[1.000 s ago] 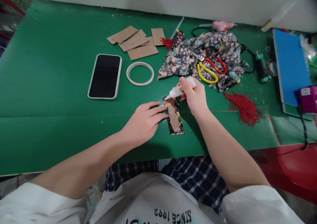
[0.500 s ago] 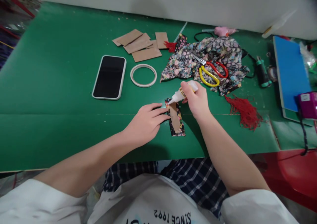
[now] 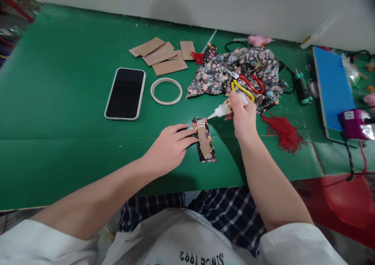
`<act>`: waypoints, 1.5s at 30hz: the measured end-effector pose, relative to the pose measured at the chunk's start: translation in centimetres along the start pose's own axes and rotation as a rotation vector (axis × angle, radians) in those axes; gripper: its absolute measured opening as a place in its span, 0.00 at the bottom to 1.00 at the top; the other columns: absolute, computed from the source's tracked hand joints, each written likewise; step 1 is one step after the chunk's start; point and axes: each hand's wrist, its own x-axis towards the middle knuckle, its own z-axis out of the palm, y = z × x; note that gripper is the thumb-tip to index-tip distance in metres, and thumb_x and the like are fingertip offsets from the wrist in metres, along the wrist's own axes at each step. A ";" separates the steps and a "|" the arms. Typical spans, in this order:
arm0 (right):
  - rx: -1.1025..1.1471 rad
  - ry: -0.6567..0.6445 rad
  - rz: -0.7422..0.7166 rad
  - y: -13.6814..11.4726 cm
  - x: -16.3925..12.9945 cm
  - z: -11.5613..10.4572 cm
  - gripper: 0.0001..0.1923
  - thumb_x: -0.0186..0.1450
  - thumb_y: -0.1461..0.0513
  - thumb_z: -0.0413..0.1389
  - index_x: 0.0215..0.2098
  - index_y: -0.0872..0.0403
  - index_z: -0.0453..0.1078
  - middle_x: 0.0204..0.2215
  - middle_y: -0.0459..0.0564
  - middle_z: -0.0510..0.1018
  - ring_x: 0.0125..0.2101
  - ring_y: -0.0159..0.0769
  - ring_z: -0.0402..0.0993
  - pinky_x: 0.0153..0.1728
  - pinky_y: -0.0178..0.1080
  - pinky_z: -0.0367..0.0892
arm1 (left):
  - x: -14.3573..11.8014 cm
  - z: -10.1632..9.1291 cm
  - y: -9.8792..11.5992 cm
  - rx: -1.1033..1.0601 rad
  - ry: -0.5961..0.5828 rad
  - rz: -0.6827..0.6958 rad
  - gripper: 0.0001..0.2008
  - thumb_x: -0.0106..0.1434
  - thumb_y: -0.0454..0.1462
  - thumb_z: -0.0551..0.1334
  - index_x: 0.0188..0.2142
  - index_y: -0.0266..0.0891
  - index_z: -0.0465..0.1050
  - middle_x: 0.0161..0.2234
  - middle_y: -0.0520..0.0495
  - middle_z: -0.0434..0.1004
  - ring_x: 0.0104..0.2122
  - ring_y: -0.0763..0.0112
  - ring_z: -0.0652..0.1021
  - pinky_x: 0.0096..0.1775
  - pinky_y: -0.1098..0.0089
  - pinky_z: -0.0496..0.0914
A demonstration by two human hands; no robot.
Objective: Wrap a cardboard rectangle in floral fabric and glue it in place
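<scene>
Pinning strip (image 3: 204,139) edge, left hand (image 3: 170,148) | right hand (image 3: 244,116) apparently lifts glue bottle (image 3: 225,108)

The right hand (image 3: 243,116) hides the glue bottle's (image 3: 224,108) rear end.

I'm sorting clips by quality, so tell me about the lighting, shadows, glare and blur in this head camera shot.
Head view: soft, even light; the right hand and forearm cast a faint shadow on the green table. The phone screen is dark, without glare; the strip shows a small shine. The centre is sharp, the corners smear and darken, and the table's far edge bows from lens distortion.
</scene>
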 end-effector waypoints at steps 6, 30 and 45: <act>-0.016 -0.045 0.047 -0.4 -0.4 0.5 0.22 0.54 0.43 0.56 0.22 0.52 0.62 0.16 0.42 0.64 0.15 0.25 0.60 0.13 0.31 0.60 | 0.1 0.0 0.0 0.001 0.009 0.001 0.20 0.60 0.27 0.49 0.47 0.39 0.72 0.52 0.46 0.71 0.54 0.56 0.67 0.51 0.51 0.66; -0.094 -0.001 0.028 -0.6 -0.5 0.6 0.23 0.55 0.42 0.53 0.22 0.53 0.60 0.18 0.42 0.63 0.17 0.24 0.60 0.15 0.31 0.60 | 0.2 -0.2 0.1 0.016 0.003 0.015 0.18 0.61 0.28 0.49 0.46 0.37 0.73 0.51 0.45 0.72 0.53 0.55 0.67 0.51 0.51 0.65; -0.064 -0.020 0.041 -0.5 -0.4 0.7 0.22 0.55 0.43 0.55 0.21 0.53 0.60 0.17 0.41 0.63 0.16 0.23 0.59 0.14 0.31 0.59 | 0.2 -0.1 0.0 0.027 0.028 0.032 0.18 0.62 0.28 0.49 0.46 0.36 0.73 0.51 0.45 0.72 0.53 0.55 0.68 0.51 0.52 0.66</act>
